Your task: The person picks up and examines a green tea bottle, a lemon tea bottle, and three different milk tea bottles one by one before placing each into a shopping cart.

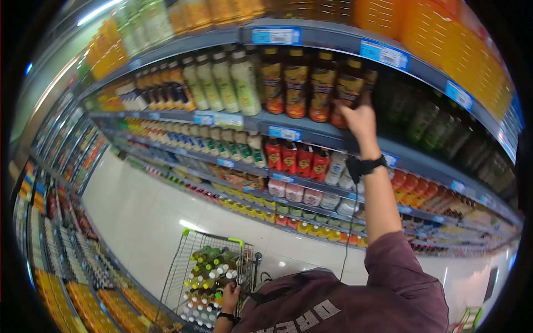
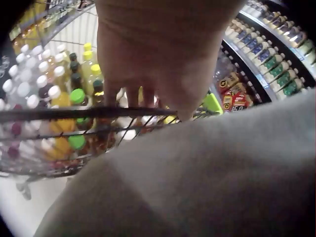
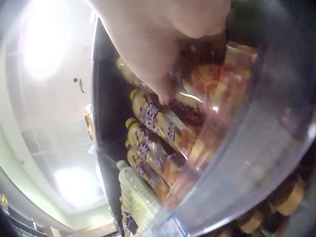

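My right hand [image 1: 362, 123] reaches into a middle shelf and grips a dark drink bottle [image 1: 349, 87] with a yellow cap, the thumb lying across its near side. Similar bottles [image 1: 295, 83] stand in a row just left of it. Seen from the right wrist, the hand [image 3: 148, 47] covers much of the held bottle. Down beside the body, my left hand [image 1: 230, 299] holds the rim of a shopping cart [image 1: 189, 228]. In the left wrist view its fingers go down behind the dark top bar [image 2: 49, 114], over bottles with white, yellow and green caps.
Pale green bottles [image 1: 244, 83] stand farther left on that shelf, and dark green ones [image 1: 425, 122] sit deeper to the right. The shelf edge [image 1: 327, 129] with price tags runs below the right hand. Red bottles [image 1: 289, 156] fill the row underneath. A black cable [image 1: 347, 244] hangs from the right wrist.
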Demonstrator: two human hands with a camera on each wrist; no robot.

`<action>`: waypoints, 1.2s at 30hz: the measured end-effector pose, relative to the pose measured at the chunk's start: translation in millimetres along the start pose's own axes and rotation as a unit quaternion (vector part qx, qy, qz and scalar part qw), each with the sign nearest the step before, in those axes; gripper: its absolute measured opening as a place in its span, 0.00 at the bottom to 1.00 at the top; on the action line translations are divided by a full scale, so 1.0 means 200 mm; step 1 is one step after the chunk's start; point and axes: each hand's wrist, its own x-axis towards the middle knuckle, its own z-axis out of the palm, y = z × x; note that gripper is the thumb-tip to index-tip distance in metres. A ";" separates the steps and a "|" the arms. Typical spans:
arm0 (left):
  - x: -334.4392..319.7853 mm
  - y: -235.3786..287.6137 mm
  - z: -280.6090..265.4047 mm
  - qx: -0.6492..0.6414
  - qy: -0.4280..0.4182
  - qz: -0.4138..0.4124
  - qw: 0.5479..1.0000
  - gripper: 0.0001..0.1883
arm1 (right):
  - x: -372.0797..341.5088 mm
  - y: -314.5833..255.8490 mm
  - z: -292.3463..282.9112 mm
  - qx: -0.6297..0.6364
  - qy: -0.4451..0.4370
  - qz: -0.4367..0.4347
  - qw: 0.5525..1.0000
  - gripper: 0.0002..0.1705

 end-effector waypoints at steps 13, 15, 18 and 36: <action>-0.37 0.00 0.07 0.273 0.114 -0.117 0.948 0.20 | -0.82 -0.29 -0.20 0.364 0.002 0.140 0.921 0.41; -0.36 0.02 0.03 0.256 0.083 -0.143 0.953 0.20 | -0.93 -0.24 -0.27 0.206 -0.066 -0.002 0.976 0.43; -0.32 -0.05 0.01 0.268 0.073 -0.128 0.952 0.22 | -1.08 -0.28 -0.31 0.241 -0.121 -0.010 0.963 0.57; 0.42 0.41 -0.70 0.297 -0.364 0.082 0.879 0.24 | -1.39 -0.66 -0.03 0.535 -0.265 0.405 0.693 0.40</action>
